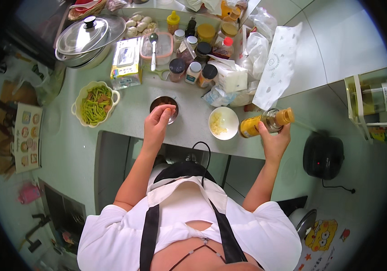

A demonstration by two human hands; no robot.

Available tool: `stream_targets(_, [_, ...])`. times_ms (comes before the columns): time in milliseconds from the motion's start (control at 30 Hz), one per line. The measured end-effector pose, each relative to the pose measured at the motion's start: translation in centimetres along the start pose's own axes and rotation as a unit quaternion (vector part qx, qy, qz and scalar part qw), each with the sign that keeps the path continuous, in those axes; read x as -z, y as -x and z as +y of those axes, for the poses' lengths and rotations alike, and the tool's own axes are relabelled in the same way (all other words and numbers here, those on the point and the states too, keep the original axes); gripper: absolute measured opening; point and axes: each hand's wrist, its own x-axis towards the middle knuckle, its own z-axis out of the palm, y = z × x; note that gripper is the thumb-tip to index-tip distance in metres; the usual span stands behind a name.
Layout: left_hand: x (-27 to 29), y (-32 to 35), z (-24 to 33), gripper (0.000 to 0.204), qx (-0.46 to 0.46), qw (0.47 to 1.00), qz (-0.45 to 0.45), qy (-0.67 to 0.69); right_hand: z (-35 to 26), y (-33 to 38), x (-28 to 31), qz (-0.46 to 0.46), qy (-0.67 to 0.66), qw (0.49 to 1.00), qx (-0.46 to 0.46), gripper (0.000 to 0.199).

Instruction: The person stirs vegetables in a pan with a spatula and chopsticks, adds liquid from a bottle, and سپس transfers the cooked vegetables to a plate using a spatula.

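Presently, head view, right hand (275, 139): closed around a yellow-labelled bottle (250, 127), near the front edge of the counter (135, 104); whether its base touches cannot be told.
White bowl (231, 119): just left of the bottle, by the front edge; holds pale chopped pieces.
Left hand (156, 124): thumb and fingertips drawn together over a metal bowl (173, 117); whether anything is pinched cannot be told.
Scalloped dish (78, 107): left of the metal bowl; contains green beans (95, 106).
Jars (194, 72): clustered toward the back edge.

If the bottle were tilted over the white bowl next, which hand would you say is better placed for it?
The right hand, I'd judge: it grips the bottle beside the white bowl, while the left hand is at the metal bowl.
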Motion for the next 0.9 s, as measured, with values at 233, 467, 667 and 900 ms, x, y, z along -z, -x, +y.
stream_targets(233, [-0.3, -6.3, -0.7, 0.018, -0.009, 0.996, -0.059, -0.059, 0.6, 0.6, -3.1, 0.062, -0.163, 0.982, -0.076, 0.048])
stream_targets(467, [-5.3, -9.8, -0.2, 0.016, -0.077, 0.975, -0.176, -0.113, -0.1, -0.7, -3.6, 0.171, -0.211, 0.961, -0.048, 0.055])
stream_targets(667, [-8.0, -10.3, 0.1, 0.017, -0.078, 0.967, -0.207, -0.128, 0.2, 0.2, -2.1, 0.161, -0.231, 0.957, -0.068, 0.060])
stream_targets(900, [-16.6, -12.1, 0.4, 0.030, -0.279, 0.903, -0.276, -0.176, 1.2, 2.3, 0.5, 0.121, -0.146, 0.979, -0.079, 0.059])
